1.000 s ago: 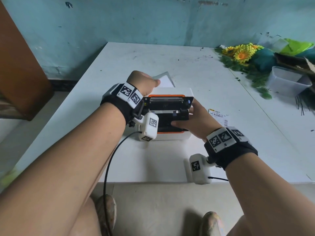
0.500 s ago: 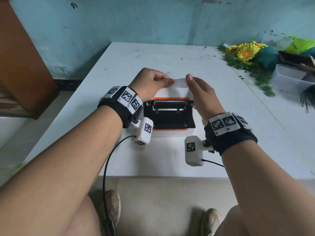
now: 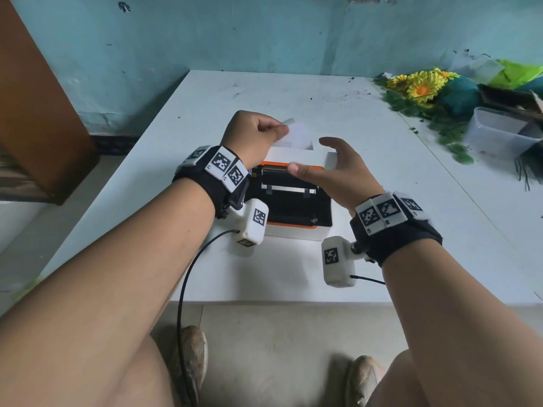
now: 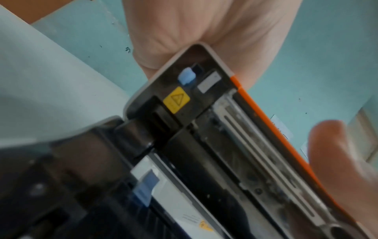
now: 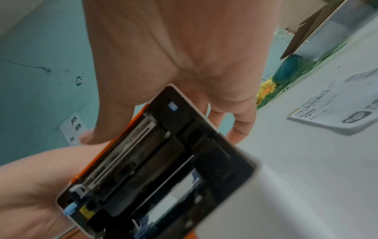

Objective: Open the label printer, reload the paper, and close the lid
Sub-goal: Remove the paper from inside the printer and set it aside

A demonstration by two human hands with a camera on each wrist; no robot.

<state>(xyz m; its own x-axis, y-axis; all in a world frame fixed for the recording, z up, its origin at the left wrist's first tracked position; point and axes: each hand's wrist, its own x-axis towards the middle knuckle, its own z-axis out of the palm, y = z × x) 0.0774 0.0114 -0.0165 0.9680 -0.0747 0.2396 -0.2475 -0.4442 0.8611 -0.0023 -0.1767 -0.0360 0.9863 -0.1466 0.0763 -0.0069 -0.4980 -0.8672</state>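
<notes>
The left hand [image 3: 255, 133] is curled, thumb and fingers pinching the near-left corner of a white paper [image 3: 299, 137] held just past the raised lid [image 3: 296, 156]. What the paper reads is too blurred to tell, and its lower edge is hidden behind the lid. The right hand [image 3: 338, 168] hangs with fingers spread and loosely bent, holding nothing, over the right side of the label printer [image 3: 291, 201]; it covers the lid's right end. Both wrist views are smeared and show mostly the lid's underside [image 4: 225, 129], orange rim and metal bar.

The printer sits open at the middle of the white bench [image 3: 293, 98], its black bay facing up, a white strip lying across it. The bench is scuffed and speckled with dark crumbs; a flaking teal wall [image 3: 264, 33] rises at 12 o'clock.

At 2 o'clock lie yellow flowers [image 3: 420, 86] with green leaves and a clear plastic tub [image 3: 499, 133], cut off by the frame. A printed label [image 5: 335, 103] lies flat at 3 o'clock of the printer. A brown cabinet [image 3: 38, 113] stands at 9 o'clock.
</notes>
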